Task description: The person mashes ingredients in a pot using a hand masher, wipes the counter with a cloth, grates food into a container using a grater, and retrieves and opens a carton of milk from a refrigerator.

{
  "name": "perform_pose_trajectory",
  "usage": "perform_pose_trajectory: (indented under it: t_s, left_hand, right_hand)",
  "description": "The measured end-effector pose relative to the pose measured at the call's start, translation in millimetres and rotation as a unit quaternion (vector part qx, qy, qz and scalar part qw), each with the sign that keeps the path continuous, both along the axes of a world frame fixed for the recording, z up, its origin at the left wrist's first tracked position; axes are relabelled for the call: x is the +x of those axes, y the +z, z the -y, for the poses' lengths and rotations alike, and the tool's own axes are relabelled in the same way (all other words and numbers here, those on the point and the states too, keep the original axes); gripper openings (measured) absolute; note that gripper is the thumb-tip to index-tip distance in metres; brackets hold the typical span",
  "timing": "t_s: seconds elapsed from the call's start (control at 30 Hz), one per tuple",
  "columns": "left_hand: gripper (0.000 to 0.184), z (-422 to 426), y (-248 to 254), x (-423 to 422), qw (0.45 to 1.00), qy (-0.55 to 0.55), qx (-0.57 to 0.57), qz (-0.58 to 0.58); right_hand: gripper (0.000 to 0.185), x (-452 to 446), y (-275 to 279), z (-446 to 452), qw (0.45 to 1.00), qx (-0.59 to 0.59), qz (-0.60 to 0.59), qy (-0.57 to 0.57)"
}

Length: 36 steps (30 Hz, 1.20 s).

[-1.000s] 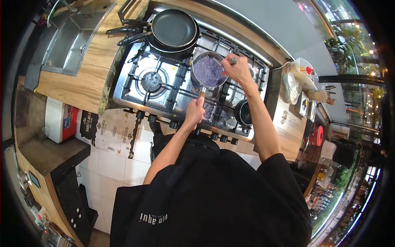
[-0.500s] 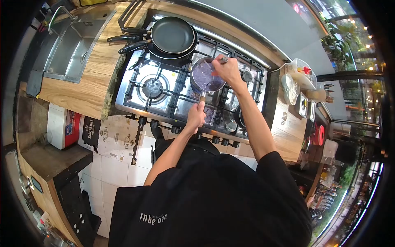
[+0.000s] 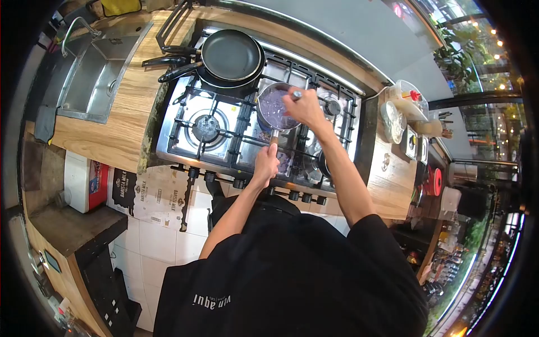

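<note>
A small metal saucepan (image 3: pixel 260 115) sits over the middle part of the gas stove (image 3: pixel 238 163), with pale purple, bubbly liquid (image 3: pixel 273 109) inside. My left hand (image 3: pixel 266 164) is wrapped round the saucepan's handle (image 3: pixel 274 139), on the near side. Above the pan's right side, my right hand (image 3: pixel 306 108) grips a utensil (image 3: pixel 297 95) whose round metallic handle end sticks out past the fingers. Its lower part is hidden by the hand and the liquid, so its kind does not show.
Stacked black frying pans (image 3: pixel 231 55) rest on the back left burner, handles pointing left. Left of the stove are a wooden counter (image 3: pixel 126 95) and a steel sink (image 3: pixel 104 84). A plastic-covered bowl (image 3: pixel 394 122) and a clear container (image 3: pixel 407 96) stand on the right counter.
My right hand has shifted slightly left and down over the saucepan with the utensil. My left hand stays on the handle. The whole view has moved a little.
</note>
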State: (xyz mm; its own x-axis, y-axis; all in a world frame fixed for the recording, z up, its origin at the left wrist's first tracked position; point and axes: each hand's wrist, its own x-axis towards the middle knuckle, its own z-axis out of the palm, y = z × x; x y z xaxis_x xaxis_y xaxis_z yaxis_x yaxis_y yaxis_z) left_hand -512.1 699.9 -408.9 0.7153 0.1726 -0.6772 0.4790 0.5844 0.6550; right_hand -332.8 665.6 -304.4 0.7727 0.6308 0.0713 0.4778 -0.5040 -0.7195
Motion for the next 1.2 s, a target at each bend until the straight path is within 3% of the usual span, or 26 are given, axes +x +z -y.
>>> perform_pose_trajectory:
  t_s: [0.1, 0.13, 0.17, 0.23, 0.3, 0.4, 0.5, 0.57, 0.7, 0.83, 0.87, 0.97, 1.1, 1.13, 1.2]
  left_hand:
    - [0.032, 5.9, -2.2, -4.6, 1.000, 0.013, 0.018, 0.010]
    - [0.032, 6.6, -2.4, -6.0, 1.000, 0.013, 0.020, 0.012]
    - [0.036, 7.3, -2.1, -10.8, 1.000, 0.016, 0.022, 0.006]
    - [0.040, 1.5, -5.0, -5.5, 0.999, 0.023, 0.029, 0.005]
    - [0.040, 4.4, -5.9, -4.4, 1.000, 0.011, 0.020, -0.002]
    - [0.040, 13.0, -0.4, -16.1, 0.999, 0.000, 0.033, -0.006]
    - [0.040, 4.5, -1.0, -18.7, 1.000, 0.004, 0.011, 0.015]
    - [0.041, 4.9, -2.7, -14.7, 1.000, 0.002, -0.015, 0.020]
    - [0.041, 17.0, -4.6, -19.5, 1.000, 0.003, 0.016, 0.007]
    - [0.043, 2.1, -11.6, -8.8, 0.998, -0.027, 0.058, 0.007]
    - [0.043, -1.2, -16.8, -2.0, 0.998, -0.030, 0.059, 0.018]
    - [0.044, -3.7, -11.8, 2.1, 0.997, -0.032, 0.057, 0.032]
    - [0.044, -10.1, -13.0, -1.5, 0.995, -0.046, 0.079, 0.031]
    - [0.044, -10.3, -12.8, -3.1, 0.995, -0.041, 0.069, 0.050]
    - [0.044, -5.2, -7.1, -6.8, 0.996, -0.046, 0.064, 0.032]
  right_hand:
    - [0.020, 7.1, 0.6, -16.9, 0.991, 0.082, -0.076, -0.075]
    - [0.020, 12.2, 8.2, -15.6, 0.991, 0.059, -0.069, -0.096]
    - [0.020, 15.4, 10.3, -7.9, 0.991, 0.062, -0.067, -0.096]
    - [0.019, 18.4, 14.7, 3.4, 0.998, -0.063, 0.014, -0.021]
    - [0.019, 8.8, 11.6, 3.2, 0.999, -0.052, -0.006, -0.001]
    - [0.020, 4.4, 9.7, -10.5, 0.989, 0.077, -0.105, -0.066]
    - [0.019, 19.2, 9.7, 8.5, 0.998, -0.018, -0.051, -0.028]
    - [0.019, 4.8, 7.8, 11.5, 0.997, -0.026, -0.075, -0.016]
    - [0.021, 5.9, 1.2, -2.4, 0.995, 0.076, -0.057, -0.044]
    - [0.021, 4.5, 3.9, 7.5, 0.999, 0.032, -0.010, -0.021]
    - [0.021, 5.2, 0.3, 3.3, 0.997, 0.038, -0.018, -0.066]
    - [0.021, 8.9, -4.1, -4.8, 0.996, 0.070, 0.011, -0.047]
    - [0.020, 16.6, 13.3, 15.5, 0.995, -0.014, -0.100, -0.019]
    - [0.018, 25.5, 16.2, 17.1, 0.997, -0.054, -0.044, -0.025]
    - [0.018, 23.2, 10.8, 12.0, 0.999, -0.016, -0.035, -0.009]
